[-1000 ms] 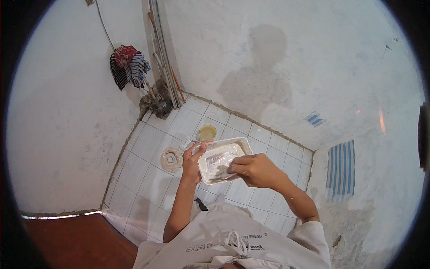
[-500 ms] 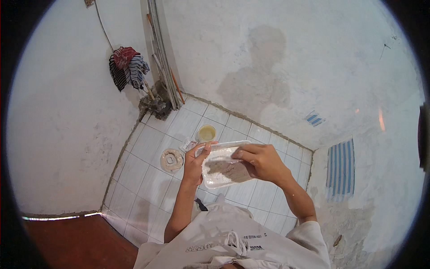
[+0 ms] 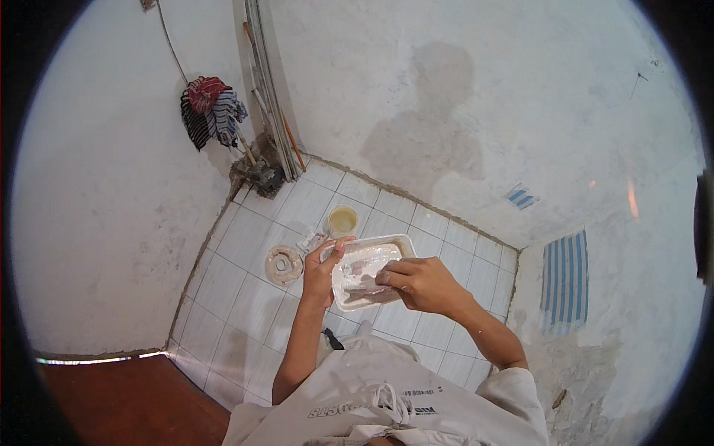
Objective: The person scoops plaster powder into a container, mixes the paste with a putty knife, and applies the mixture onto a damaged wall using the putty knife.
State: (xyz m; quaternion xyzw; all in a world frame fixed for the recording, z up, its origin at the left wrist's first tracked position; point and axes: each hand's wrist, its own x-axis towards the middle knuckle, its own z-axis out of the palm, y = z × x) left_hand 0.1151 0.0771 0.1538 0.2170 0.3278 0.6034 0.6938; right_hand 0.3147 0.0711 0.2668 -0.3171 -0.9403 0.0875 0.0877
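Out in front of me, my left hand (image 3: 321, 270) grips the left side of a shallow white tray (image 3: 401, 241), thumb over its rim and fingers beneath it. Wet white paste (image 3: 366, 260) coats the inside of the tray. My right hand (image 3: 418, 282) reaches over the tray's right side, fingers pinched on a thin, flat, pale scraper (image 3: 362, 291). Its long edge lies low in the tray, against the near part of the bottom. White smears mark the right fingertips, and these fingers partly cover the scraper.
On the tiled floor (image 3: 245, 297) stand a tub (image 3: 343, 221) of yellowish stuff and a ring-shaped, paste-smeared thing (image 3: 284, 265). A small packet (image 3: 312, 239) lies between them. Poles (image 3: 274, 97) lean in the corner beside hanging striped cloths (image 3: 212, 111). Patchy white walls (image 3: 520, 97) rise around.
My right hand has come down and left, lowering the scraper into the tray. The tray now lies flatter, showing more of its inside. My left hand keeps its grip.
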